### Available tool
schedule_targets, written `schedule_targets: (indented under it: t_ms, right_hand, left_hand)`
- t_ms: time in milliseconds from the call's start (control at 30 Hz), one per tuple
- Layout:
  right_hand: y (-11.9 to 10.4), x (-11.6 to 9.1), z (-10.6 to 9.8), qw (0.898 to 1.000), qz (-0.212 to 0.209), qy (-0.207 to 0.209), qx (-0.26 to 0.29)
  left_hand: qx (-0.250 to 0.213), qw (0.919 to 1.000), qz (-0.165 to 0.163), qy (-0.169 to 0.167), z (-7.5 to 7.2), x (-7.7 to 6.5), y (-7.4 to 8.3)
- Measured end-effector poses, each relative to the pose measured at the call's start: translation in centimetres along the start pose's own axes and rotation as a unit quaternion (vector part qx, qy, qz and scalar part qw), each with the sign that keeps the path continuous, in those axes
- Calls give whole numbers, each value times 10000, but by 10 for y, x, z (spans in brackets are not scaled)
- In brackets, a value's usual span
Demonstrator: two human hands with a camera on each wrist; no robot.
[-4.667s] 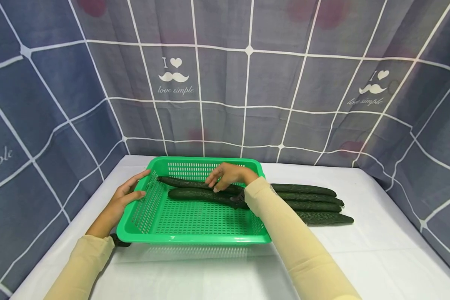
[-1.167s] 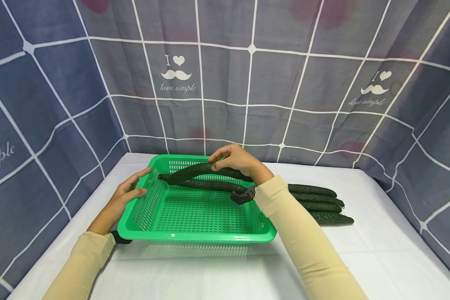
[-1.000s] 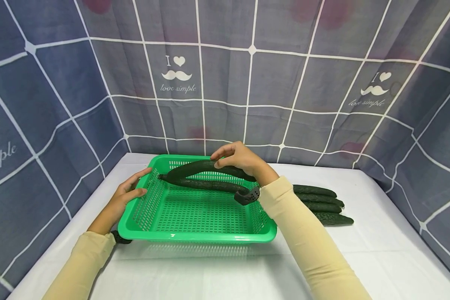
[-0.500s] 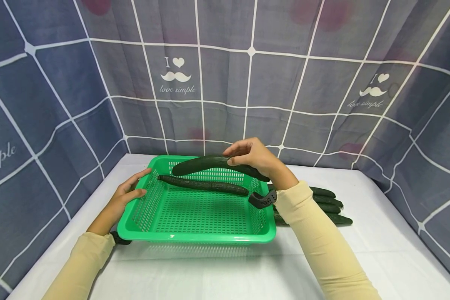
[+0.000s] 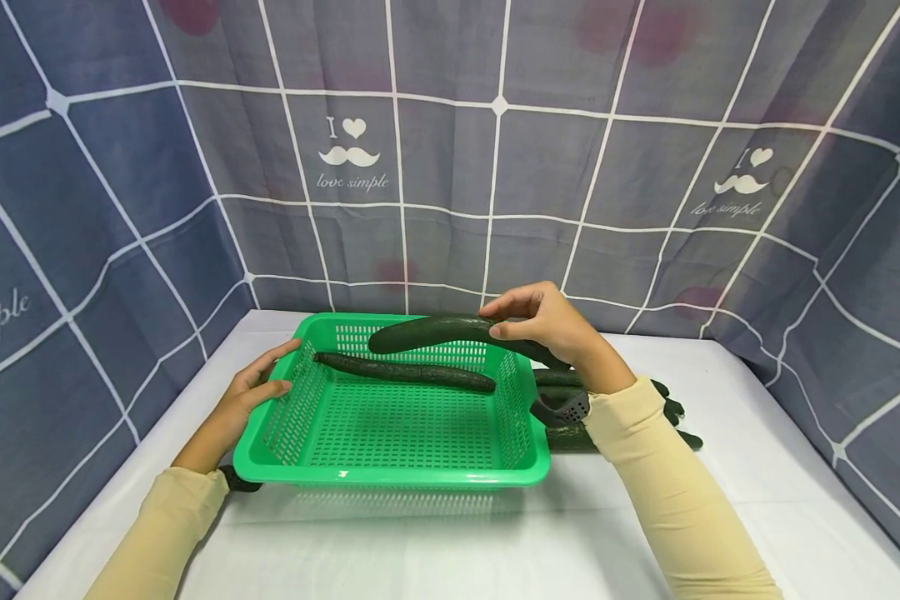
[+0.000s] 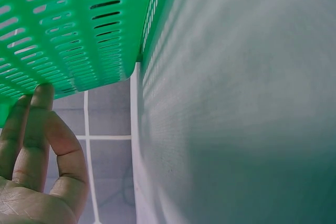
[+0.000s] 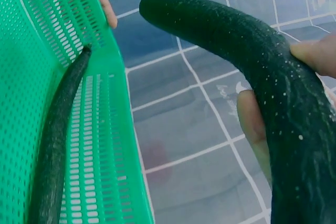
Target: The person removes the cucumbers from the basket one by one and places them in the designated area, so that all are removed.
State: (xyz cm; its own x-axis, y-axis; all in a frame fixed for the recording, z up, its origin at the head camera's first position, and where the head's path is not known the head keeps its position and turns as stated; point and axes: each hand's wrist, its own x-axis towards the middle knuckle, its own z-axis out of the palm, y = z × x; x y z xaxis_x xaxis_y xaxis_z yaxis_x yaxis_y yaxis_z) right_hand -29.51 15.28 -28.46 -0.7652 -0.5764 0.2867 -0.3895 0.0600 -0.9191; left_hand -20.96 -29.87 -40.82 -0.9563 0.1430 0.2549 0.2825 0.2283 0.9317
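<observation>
My right hand (image 5: 547, 325) pinches a dark green cucumber (image 5: 427, 333) near its middle, above the back right of the green plastic basket (image 5: 390, 477). In the right wrist view this cucumber (image 7: 252, 51) is curved, between thumb and fingers. A second, thinner cucumber (image 5: 405, 371) lies inside the basket along the back, apart from the held one. My left hand (image 5: 243, 400) holds the basket's left rim, with several fingers (image 6: 37, 129) against the outer wall in the left wrist view.
Several more cucumbers (image 5: 570, 439) lie side by side on the white tablecloth (image 5: 450, 550) to the right of the basket, partly hidden by my right forearm. A grey-blue checked curtain (image 5: 450, 167) hangs behind and along both sides.
My right hand has lifted one of the two cucumbers from the basket and carried it up and to the right. The left hand stays at the rim.
</observation>
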Motion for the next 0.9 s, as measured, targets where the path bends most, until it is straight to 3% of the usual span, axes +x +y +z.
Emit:
schedule_targets:
  t_ms: [533,900]
  right_hand:
    - [17,-43,-36,9963,-829,-80,225]
    - [27,-78,-50,9940,-1081,-60,184]
  left_hand:
    - [41,10000,-9,50,-1,0,-3]
    - [54,10000,8,41,-1,-1,-2]
